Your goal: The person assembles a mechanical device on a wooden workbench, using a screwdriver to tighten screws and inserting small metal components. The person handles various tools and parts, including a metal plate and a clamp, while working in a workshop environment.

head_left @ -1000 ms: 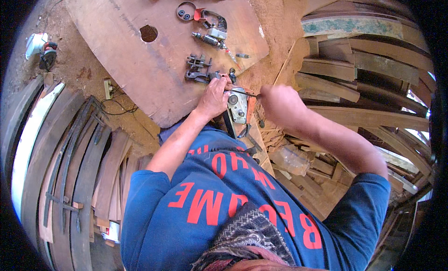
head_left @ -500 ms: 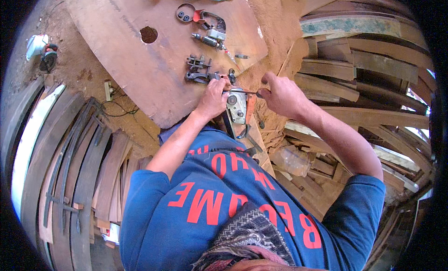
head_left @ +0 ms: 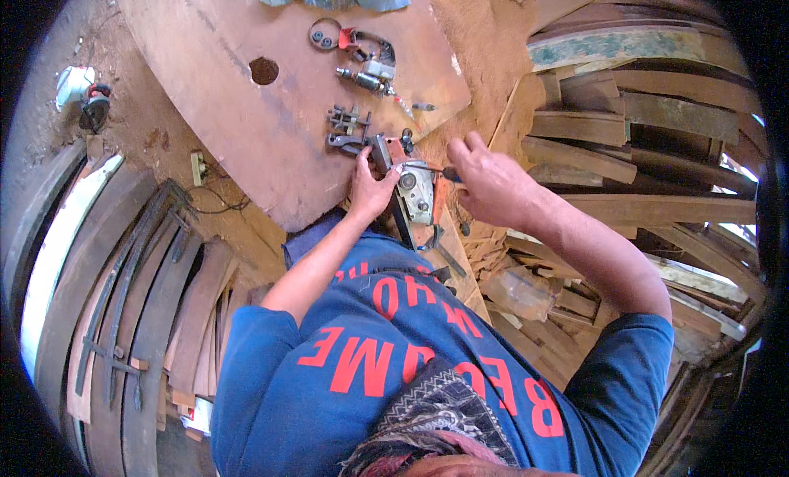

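A power tool with a silver metal housing and an orange part lies close in front of me. My left hand grips its far left end, thumb against the metal, fingers beside a dark block. A screwdriver with a thin shaft reaches across the housing; its dark handle is at the fingers of my right hand. Those fingers are curled round it, and the hand hides part of the handle. Just beyond my left hand sit dark metal clamp-like parts.
A large brown board with a round hole bears a dismantled drill-like tool and loose parts. Curved timber pieces are stacked at left and right. A white and red power tool lies far left. Sawdust covers the ground.
My left hand has opened somewhat and shifted left, uncovering the dark block. My right hand's upper fingers have turned left over the screwdriver handle. The view has tilted slightly.
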Tool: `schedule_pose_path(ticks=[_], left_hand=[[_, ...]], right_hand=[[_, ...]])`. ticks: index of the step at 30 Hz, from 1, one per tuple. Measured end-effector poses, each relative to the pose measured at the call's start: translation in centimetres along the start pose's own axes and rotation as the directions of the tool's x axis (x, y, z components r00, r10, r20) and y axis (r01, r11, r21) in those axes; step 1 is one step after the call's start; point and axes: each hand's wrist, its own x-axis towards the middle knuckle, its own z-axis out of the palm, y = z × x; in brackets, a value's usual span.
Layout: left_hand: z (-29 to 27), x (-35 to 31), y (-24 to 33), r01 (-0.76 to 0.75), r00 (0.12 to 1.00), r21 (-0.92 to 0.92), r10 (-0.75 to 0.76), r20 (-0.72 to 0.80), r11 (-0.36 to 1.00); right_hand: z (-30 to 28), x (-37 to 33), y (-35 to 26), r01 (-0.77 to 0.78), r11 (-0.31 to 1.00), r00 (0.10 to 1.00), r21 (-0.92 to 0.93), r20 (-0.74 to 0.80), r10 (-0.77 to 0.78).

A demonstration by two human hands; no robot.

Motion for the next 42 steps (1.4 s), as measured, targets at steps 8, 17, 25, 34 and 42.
schedule_pose_path(ticks=[8, 17, 25, 34, 42], left_hand=[[1.7, -0.9, -5.2, 0.154, 0.971, -0.243, -0.101, 0.218, 0.958], [4.8, -5.8, -6.7, 0.155, 0.871, 0.005, -0.139, 0.471, 0.988], [4.5, -6.0, -6.0, 0.020, 0.903, -0.101, 0.026, 0.429, 0.995], [-0.9, -4.5, -0.5, 0.243, 0.753, 0.057, -0.226, 0.618, 0.968], [-3.2, -2.2, 3.2, 0.008, 0.663, 0.393, -0.299, 0.686, 0.919]], right_hand=[[1.5, -0.1, 3.2, 0.139, 0.990, 0.990, 0.033, -0.042, -0.138], [3.4, -1.4, 3.3, 0.146, 0.989, 0.981, 0.015, -0.133, -0.143], [7.1, -3.4, 6.5, 0.140, 0.990, 0.932, 0.037, -0.343, -0.119], [11.8, -9.1, 11.4, 0.068, 0.954, 0.903, 0.293, -0.425, 0.066], [20.1, -12.7, 14.4, 0.034, 0.876, 0.857, 0.480, -0.465, 0.221]])
